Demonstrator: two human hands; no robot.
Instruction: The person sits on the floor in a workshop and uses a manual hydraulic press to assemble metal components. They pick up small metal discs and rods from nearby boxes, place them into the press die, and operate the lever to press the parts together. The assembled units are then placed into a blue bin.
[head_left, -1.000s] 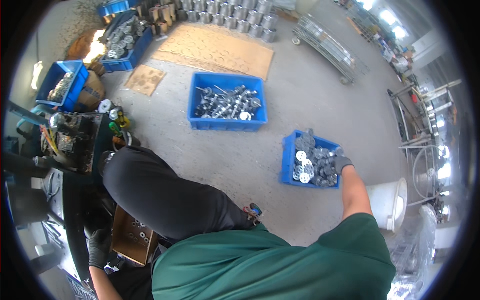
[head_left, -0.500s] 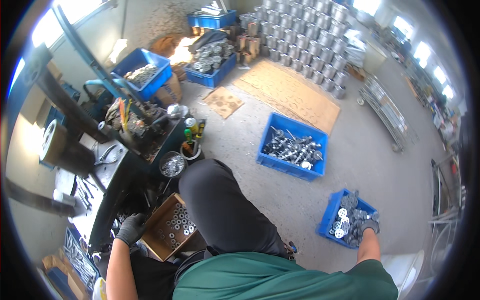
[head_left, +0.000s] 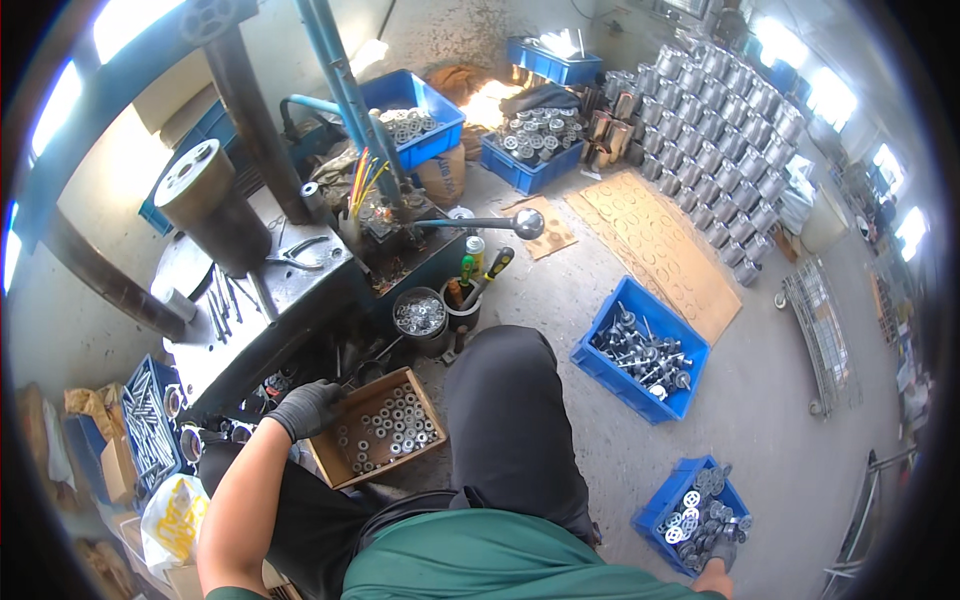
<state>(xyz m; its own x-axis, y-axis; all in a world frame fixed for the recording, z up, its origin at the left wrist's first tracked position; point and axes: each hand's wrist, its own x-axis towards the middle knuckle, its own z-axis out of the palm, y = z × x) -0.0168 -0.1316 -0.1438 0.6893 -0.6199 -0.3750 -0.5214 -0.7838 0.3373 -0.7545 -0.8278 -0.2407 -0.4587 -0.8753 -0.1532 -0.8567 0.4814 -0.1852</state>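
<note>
My left hand (head_left: 308, 408), in a dark grey glove, rests at the left rim of a shallow wooden box (head_left: 330, 464). Its fingers lie stretched toward the box's corner, with nothing visible in them. Inside the box are many small metal rings (head_left: 402, 418). Far to the right, my gloved right hand (head_left: 722, 552) reaches down into a blue bin (head_left: 655, 540) heaped with round, spoked metal discs (head_left: 690, 515). Its fingers blend into the grey discs, so whether they grip one is unclear.
A machine with a ball-ended lever (head_left: 528, 223) and a steel table (head_left: 200, 350) stands at the left. Beside my knee are a bucket of metal bits (head_left: 420, 330) and a tool pot. Another blue bin (head_left: 600, 372) holds shafted parts. Metal cylinders (head_left: 700, 150) are stacked behind cardboard (head_left: 650, 250).
My view has swung left, so the surroundings appear farther right. The left hand has shifted onto the box's rim with its fingers straighter. My right hand is still in the disc bin.
</note>
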